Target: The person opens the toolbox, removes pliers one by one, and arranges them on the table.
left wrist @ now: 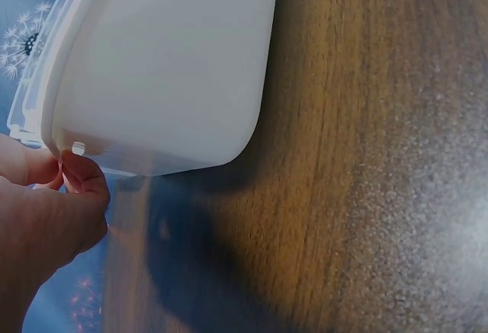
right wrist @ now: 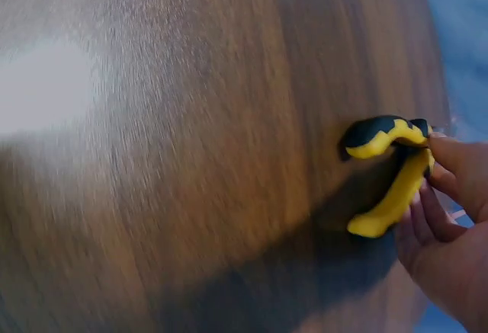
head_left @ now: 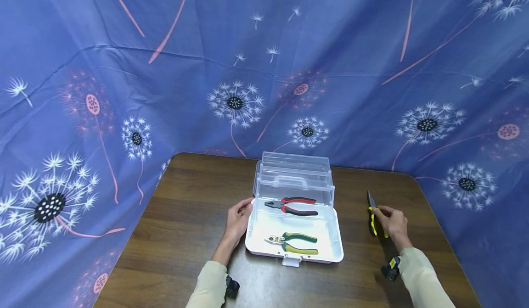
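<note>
My right hand pinches a pair of long-nose pliers with yellow and black handles, over the right part of the table. In the right wrist view the pliers' handles stand spread apart, with thumb and fingers near the pivot. My left hand grips the left rim of a white toolbox, whose clear lid stands raised at the back. Inside the box lie red-and-black combination pliers and, nearer the front, green-and-yellow combination pliers, both with their noses to the left.
The raised clear lid leans toward the blue dandelion-print cloth behind the table. A latch hangs at the box's front edge. The brown wooden table has rounded far corners.
</note>
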The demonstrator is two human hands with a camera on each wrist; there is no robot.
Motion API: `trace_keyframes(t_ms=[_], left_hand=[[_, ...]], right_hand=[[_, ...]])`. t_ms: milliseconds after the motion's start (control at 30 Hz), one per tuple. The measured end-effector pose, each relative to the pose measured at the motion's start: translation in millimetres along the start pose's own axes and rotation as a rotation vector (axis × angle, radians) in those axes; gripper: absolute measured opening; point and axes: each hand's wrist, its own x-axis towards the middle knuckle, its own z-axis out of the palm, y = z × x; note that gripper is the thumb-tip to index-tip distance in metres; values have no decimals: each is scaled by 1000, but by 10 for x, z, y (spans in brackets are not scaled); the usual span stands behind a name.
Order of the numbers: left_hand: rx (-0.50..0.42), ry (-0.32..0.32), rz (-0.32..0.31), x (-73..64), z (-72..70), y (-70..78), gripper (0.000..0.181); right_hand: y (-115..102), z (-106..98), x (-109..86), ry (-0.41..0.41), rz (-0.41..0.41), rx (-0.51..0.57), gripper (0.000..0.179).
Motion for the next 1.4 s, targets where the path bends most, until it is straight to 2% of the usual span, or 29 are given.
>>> trace_keyframes(t_ms=[233, 567, 700, 833, 1033, 1400], left_hand=[[-1, -16, 0, 8, -32, -8, 29], [7, -11, 2, 8, -22, -16, 29], [24, 0, -6, 84, -2, -212, 29], [2, 15, -13, 159, -6, -408, 29], [-7, 15, -8, 153, -14, -427, 29], [37, 27, -35, 176, -11, -429, 28]], right_hand=[[-69, -111, -49, -89, -39, 4, 41], [-348, -230, -115, -73, -98, 66, 36], [-457, -269, -135, -48, -148, 112, 37], [-591, -282, -177, -40, -194, 170, 39], [-791, -262, -227, -47, -248, 259, 40], [-1234, -212, -335, -109, -274, 360, 40]])
